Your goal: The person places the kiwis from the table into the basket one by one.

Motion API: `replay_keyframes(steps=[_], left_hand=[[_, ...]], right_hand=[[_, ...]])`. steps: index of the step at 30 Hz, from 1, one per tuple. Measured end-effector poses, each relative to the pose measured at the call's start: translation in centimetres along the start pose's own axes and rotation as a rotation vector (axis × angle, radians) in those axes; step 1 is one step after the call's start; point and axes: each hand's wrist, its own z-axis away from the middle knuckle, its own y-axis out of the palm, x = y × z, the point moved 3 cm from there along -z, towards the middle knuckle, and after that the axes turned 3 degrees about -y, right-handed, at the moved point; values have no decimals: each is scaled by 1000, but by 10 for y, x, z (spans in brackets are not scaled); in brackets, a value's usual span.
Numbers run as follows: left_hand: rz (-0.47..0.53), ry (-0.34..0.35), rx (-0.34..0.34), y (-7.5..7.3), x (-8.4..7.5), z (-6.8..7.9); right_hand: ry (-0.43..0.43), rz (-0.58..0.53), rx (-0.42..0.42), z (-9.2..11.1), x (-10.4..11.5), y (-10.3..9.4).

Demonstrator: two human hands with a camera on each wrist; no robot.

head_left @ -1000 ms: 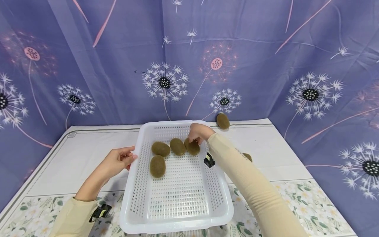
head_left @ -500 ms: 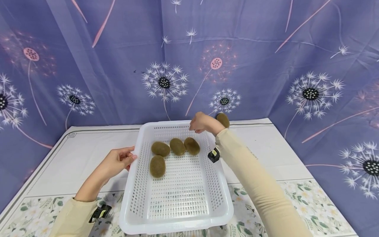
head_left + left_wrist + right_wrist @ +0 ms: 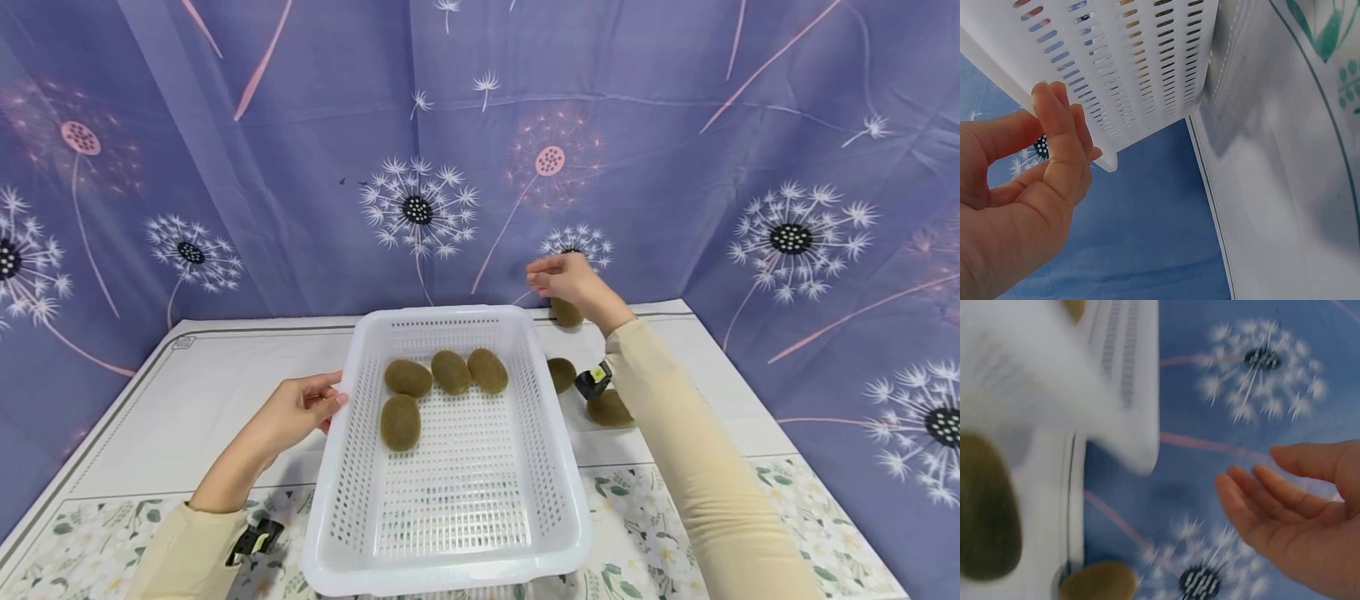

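A white perforated plastic basket point(image 3: 450, 575) sits mid-table with several brown kiwifruits point(image 3: 400, 422) in its far and left part. At its left rim my left hand point(image 3: 296, 412) holds the edge between thumb and fingers; the left wrist view shows these fingertips point(image 3: 1047, 94) at the rim. My right hand point(image 3: 572, 279) is raised past the basket's far right corner, holding nothing, its fingers relaxed and apart from the thumb in the right wrist view. Just below it in the head view is a kiwifruit point(image 3: 566, 314), partly hidden by the hand.
Right of the basket lie two more kiwifruits, one near its wall point(image 3: 561, 376) and one partly covered by the sleeve point(image 3: 609, 409). A purple dandelion-print curtain point(image 3: 300, 167) hangs behind the table. A white and floral cloth point(image 3: 232, 358) covers the table.
My right hand has let go of a kiwifruit inside the basket, then lifted and moved right, beyond the rim. Two kiwifruits beside the basket have come into view. The left hand stays put.
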Motion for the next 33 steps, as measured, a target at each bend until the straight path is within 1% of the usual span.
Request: replay_keyframes(steps=[3,7,12,15,21,25,29,33], left_hand=[[2,9,-2,0,1,0],[5,-5,-2,0,1,1],[11,-12,-4,1,1,2],[6,-3,-10,1,0,2],[11,8,-8,1,-1,2],[14,10,-11,0,0,2],[31,17,-11,0,1,1],[32,20,-14,0,0,1]], right_hand=[[-21,-44,-34,-1,-14,-13],[-40,-85,-99,-3,-35,-26],[-58,-133,-181,-8,-58,-37],[-50,-154,-229,-13,-70,-43],[8,-174,-286,-21,-93,-48],[77,-167,-275,-26,-106,-47],[157,-126,-250,-28,-119,-46],[194,-112,-257,-31,-128,-42]])
